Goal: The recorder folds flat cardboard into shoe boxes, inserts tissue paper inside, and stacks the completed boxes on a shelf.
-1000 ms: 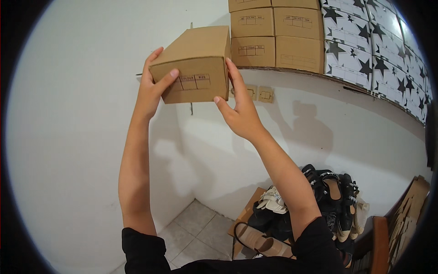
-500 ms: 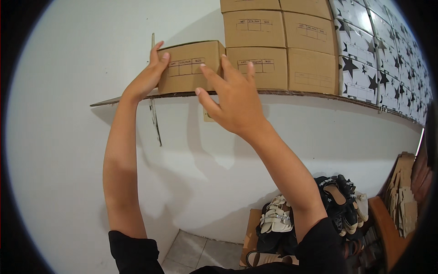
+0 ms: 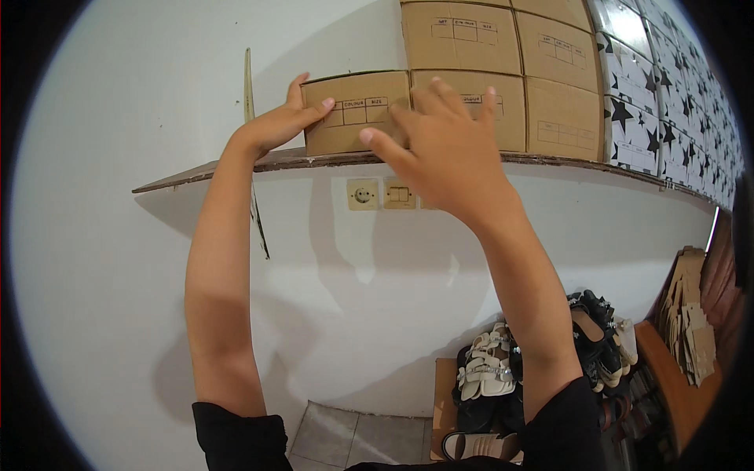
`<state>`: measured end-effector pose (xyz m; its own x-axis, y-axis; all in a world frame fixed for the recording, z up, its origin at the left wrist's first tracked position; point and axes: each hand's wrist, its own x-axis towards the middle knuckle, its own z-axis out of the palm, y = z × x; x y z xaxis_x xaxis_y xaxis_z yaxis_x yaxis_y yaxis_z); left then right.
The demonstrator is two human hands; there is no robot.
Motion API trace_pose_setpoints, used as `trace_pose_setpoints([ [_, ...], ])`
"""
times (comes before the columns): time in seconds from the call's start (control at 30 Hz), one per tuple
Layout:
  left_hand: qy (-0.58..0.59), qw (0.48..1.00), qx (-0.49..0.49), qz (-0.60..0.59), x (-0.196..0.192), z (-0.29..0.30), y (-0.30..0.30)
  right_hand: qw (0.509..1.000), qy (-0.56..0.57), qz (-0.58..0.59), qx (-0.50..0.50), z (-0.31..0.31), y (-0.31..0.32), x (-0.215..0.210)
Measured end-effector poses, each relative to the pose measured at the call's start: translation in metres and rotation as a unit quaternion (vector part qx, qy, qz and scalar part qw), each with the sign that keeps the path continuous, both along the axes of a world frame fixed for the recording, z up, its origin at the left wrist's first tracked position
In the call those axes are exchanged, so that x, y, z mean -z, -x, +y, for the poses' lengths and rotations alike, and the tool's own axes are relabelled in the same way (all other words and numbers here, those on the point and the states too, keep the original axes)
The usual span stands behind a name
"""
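A brown cardboard box point(image 3: 353, 129) sits at the left end of the stack on a wall shelf point(image 3: 279, 161), its right end up against the neighbouring brown box point(image 3: 506, 125). My left hand point(image 3: 287, 122) grips its left end, the thumb on the front face and a finger rising behind the top corner. The other left fingers are hidden. My right hand point(image 3: 452, 153) is raised in front of the seam between the two boxes, fingers spread and slightly blurred, holding nothing. Whether its fingertips touch the cardboard I cannot tell.
More brown boxes point(image 3: 463, 35) and white star-print boxes point(image 3: 632, 133) are stacked to the right. Below the shelf are a wall socket point(image 3: 363, 194) and a switch point(image 3: 399, 194). Sandals point(image 3: 487, 365), black shoes point(image 3: 597, 345) and flattened cardboard point(image 3: 687, 330) lie at lower right.
The left box has gone from slightly angled to flush beside its neighbour. My right hand has moved right, off its front. The whole view has shifted a little, showing the socket and switch.
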<state>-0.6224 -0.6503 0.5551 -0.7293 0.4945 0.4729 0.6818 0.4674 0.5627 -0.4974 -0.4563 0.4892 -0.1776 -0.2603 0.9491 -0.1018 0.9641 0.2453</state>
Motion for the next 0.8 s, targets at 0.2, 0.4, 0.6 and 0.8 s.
trace_pose_setpoints([
  [0.2, -0.363, 0.864, -0.013, 0.349, 0.096, -0.024, -0.059, 0.983, 0.105, 0.088, -0.124, 0.04, -0.072, 0.079],
  [0.4, -0.25, 0.855, 0.254, 0.376, 0.314, 0.024, -0.138, 0.975, 0.196, -0.033, -0.103, 0.113, -0.143, 0.227],
  [0.6, -0.397, 0.878, 0.166, -0.209, 0.435, 0.135, -0.153, 0.9, 0.4, -0.163, 0.057, 0.162, -0.263, 0.331],
  [0.8, -0.325, 0.866, 0.309, -0.222, 0.413, 0.246, -0.252, 0.853, 0.484, -0.071, 0.182, 0.195, -0.395, 0.366],
])
